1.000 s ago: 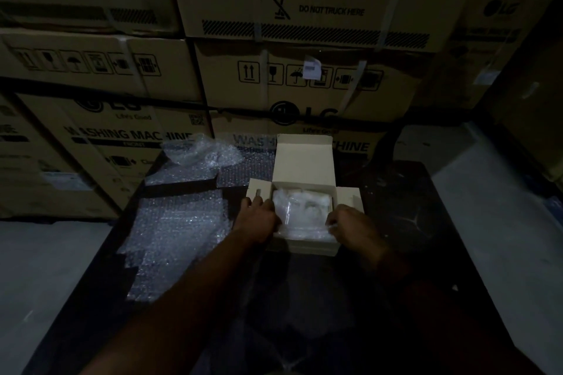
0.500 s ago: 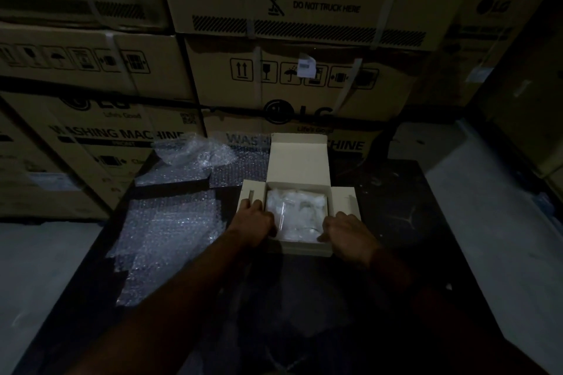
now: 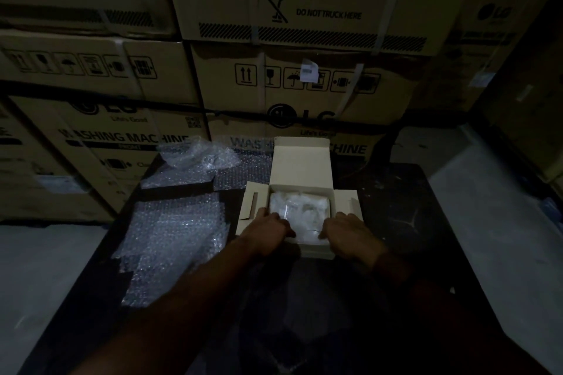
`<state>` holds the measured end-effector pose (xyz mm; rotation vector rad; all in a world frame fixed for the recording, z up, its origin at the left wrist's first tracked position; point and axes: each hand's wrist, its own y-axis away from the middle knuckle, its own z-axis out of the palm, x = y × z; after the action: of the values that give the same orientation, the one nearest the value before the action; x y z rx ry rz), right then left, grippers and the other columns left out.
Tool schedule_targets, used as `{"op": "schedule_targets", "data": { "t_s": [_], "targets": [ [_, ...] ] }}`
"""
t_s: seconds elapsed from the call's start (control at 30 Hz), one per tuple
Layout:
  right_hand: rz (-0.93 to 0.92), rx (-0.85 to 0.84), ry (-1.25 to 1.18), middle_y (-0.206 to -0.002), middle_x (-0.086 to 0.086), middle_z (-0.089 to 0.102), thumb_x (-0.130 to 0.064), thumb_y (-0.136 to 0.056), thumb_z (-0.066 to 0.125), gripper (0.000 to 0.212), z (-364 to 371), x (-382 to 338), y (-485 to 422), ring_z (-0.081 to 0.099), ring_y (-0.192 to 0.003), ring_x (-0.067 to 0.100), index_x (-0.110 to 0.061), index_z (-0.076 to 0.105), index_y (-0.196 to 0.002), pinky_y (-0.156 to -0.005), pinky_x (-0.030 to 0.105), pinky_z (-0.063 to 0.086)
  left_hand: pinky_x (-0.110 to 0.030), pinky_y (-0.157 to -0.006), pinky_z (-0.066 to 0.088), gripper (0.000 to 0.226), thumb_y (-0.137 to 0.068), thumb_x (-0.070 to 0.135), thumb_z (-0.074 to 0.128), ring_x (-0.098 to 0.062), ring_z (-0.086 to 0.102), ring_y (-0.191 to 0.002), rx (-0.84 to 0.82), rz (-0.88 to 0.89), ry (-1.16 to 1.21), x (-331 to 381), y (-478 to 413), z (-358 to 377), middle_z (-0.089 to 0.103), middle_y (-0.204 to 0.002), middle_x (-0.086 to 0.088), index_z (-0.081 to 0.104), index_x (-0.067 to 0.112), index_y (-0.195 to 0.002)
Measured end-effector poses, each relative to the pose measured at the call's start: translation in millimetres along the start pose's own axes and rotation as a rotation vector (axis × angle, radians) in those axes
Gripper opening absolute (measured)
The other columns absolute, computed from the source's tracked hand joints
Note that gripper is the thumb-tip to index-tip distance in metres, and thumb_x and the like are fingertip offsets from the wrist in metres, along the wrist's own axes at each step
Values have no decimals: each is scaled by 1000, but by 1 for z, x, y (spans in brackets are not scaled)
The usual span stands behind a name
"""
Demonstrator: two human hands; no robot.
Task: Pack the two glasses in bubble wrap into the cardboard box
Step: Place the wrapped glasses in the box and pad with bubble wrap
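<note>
A small pale cardboard box (image 3: 316, 251) stands open on the dark table (image 3: 411, 207), its lid flap upright at the back and its side flaps spread out. Inside lies a white bubble-wrapped bundle (image 3: 300, 210); the glasses themselves are hidden in the wrap. My left hand (image 3: 268, 233) rests on the box's near left corner, fingers curled over the rim. My right hand (image 3: 348, 233) sits on the near right corner in the same way. Both hands touch the near edge of the bundle. The scene is dim.
Loose sheets of bubble wrap (image 3: 173, 231) lie on the table to the left of the box, with a crumpled piece (image 3: 195, 158) further back. Large stacked washing machine cartons (image 3: 289, 85) form a wall right behind the table. Pale floor (image 3: 487, 222) shows on both sides.
Both hands slid from the bundle's sides towards me, onto the box's near corners. The bundle sits lower in the box. The camera shifted slightly.
</note>
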<state>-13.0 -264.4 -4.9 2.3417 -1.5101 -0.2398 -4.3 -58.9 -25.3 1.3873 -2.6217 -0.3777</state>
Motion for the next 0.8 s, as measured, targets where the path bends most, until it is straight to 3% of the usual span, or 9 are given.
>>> {"op": "schedule_targets", "data": {
  "t_s": [0.13,0.27,0.4,0.53,0.67,0.8],
  "targets": [
    [1,-41,-138,-138,6,51,-4,-89,51,51,2,-5,1,50,-124,25,-30,53,-133,-101,38,44,-42,-100,27,39,-100,43,36,-28,50,-118,-86,-21,65,5,-3,7,54,-131,-5,56,24,-128],
    [-40,-99,-67,-131,7,57,-14,-89,51,44,8,-7,-2,55,-117,27,-33,56,-128,-96,41,48,-46,-101,24,42,-101,43,31,-28,47,-119,-136,-87,1,7,-9,9,52,-132,-5,53,22,-129],
    [-28,-102,30,-133,9,50,-19,-95,47,43,11,-7,-3,45,-121,30,-34,49,-135,-99,40,38,-46,-105,20,40,-101,42,34,-27,48,-118,-132,-151,41,13,-12,6,57,-126,-8,54,14,-121],
    [8,-88,-27,-132,8,47,-21,-93,48,45,12,-1,-1,42,-121,31,-39,49,-134,-100,39,34,-44,-108,16,31,-98,39,42,-23,53,-116,-95,-140,20,13,-9,2,64,-120,-3,64,24,-116],
    [-4,51,4,-120,1,57,-18,-85,57,42,17,13,-2,45,-111,24,-36,58,-123,-93,37,32,-45,-104,20,27,-93,32,51,-26,52,-114,16,-127,-153,-4,2,4,67,-113,-3,65,27,-115],
    [-52,67,117,-111,-4,65,-18,-85,57,36,21,16,-1,46,-110,21,-31,62,-119,-89,40,29,-50,-106,19,25,-92,25,49,-28,48,-115,4,-177,-247,-7,8,9,67,-108,-6,68,22,-108]
  ]
}}
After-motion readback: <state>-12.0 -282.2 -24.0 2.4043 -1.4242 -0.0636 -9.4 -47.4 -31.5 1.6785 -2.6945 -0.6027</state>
